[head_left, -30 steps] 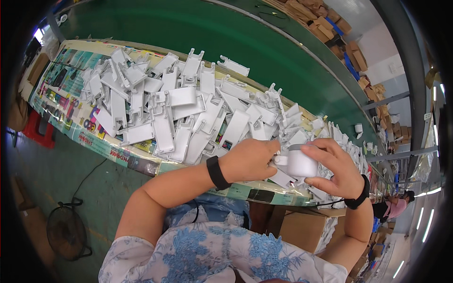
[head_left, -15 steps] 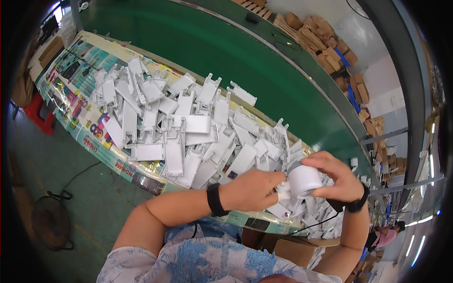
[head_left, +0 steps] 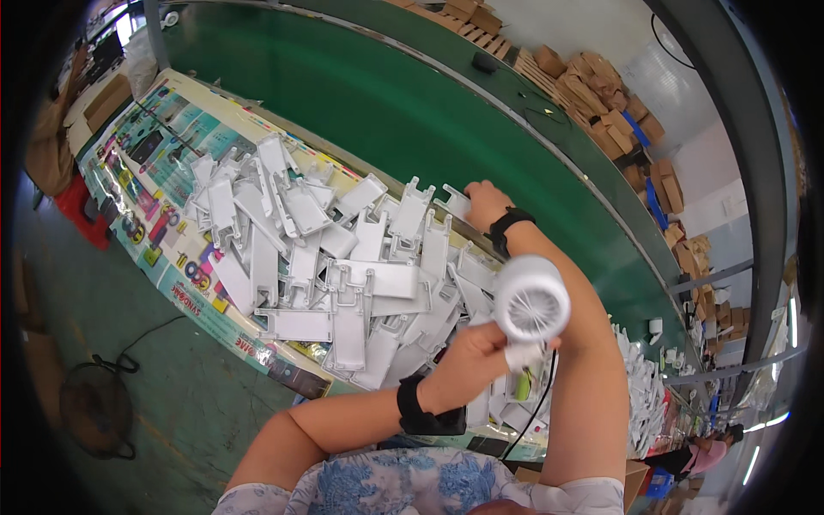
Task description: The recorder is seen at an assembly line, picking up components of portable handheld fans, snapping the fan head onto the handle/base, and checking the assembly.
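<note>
Looking at white on the round fan, rayed in paler lines across its face, and flashing lime green on a small part! More white over the piled covers, then teal, pink and yellow prints across the bench. Over to deep green on the long flat surface, black on 2 wristbands, blue florals on a white shirt, bright red on a stool!

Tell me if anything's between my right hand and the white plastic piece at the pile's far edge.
Nothing visible: your right hand appears to be touching the white plastic piece. The round white fan in your left hand overlaps your right forearm in view, not that gap.
</note>
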Motion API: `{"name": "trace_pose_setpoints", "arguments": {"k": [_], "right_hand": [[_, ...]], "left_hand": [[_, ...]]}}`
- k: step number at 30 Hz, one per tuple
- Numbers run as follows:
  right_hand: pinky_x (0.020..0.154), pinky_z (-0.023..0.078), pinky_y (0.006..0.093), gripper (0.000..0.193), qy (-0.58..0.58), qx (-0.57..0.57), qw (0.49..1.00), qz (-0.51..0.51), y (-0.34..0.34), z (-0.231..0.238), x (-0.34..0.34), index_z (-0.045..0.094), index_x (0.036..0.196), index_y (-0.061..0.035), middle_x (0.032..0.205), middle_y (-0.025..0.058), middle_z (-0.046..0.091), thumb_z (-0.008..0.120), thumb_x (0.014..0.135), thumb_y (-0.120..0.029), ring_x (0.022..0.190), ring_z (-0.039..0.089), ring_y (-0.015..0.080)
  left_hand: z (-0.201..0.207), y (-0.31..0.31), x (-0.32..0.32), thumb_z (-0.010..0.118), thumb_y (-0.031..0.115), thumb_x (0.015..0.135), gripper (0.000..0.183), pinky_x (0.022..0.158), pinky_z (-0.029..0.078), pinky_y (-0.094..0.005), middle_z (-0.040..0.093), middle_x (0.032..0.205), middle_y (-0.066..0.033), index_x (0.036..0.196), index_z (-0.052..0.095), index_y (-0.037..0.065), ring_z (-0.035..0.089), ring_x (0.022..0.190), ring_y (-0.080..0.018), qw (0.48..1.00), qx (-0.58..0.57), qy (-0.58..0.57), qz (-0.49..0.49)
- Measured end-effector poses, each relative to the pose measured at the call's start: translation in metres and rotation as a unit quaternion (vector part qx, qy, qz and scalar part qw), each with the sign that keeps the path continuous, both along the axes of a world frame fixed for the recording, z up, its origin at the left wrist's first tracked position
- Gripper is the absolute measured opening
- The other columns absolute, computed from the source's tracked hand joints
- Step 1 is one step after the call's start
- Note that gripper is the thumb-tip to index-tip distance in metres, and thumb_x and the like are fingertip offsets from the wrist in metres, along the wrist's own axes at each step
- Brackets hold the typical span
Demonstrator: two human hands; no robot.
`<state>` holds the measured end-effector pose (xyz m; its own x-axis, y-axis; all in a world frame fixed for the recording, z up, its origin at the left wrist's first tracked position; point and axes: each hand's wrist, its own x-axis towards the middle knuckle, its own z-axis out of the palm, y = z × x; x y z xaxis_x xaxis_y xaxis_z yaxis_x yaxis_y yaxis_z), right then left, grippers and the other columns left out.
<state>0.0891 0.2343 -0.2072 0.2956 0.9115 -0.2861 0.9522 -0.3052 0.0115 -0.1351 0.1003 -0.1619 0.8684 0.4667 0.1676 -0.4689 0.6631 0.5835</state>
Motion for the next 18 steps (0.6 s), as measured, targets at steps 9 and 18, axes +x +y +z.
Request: {"name": "trace_pose_setpoints", "arguments": {"k": [9, 18], "right_hand": [[0.065, 0.045, 0.0291, 0.03, 0.22, 0.298, 0.927, -0.063, -0.106, 0.129, 0.026, 0.05, 0.104, -0.0014, 0.081, 0.0086, 0.056, 0.051, 0.075, -0.009, 0.074, 0.057, 0.0195], [0.071, 0.041, 0.0347, 0.055, 0.028, 0.349, 0.936, 0.028, -0.27, 0.168, -0.117, 0.048, 0.122, -0.0058, 0.096, 0.0103, 0.052, 0.065, 0.071, -0.016, 0.082, 0.049, 0.0223]], "left_hand": [[0.001, 0.002, 0.015, 0.053, 0.012, 0.087, 0.027, 0.073, 0.053, -0.0301, 0.058, 0.107, -0.0066, 0.112, 0.055, 0.002, 0.056, 0.097, -0.014, 0.989, -0.14, -0.001, 0.041], [-0.013, -0.006, 0.016, 0.049, 0.008, 0.088, 0.031, 0.084, 0.051, -0.0379, 0.053, 0.115, -0.0086, 0.119, 0.046, 0.003, 0.054, 0.104, -0.018, 0.983, -0.152, 0.012, 0.103]]}}
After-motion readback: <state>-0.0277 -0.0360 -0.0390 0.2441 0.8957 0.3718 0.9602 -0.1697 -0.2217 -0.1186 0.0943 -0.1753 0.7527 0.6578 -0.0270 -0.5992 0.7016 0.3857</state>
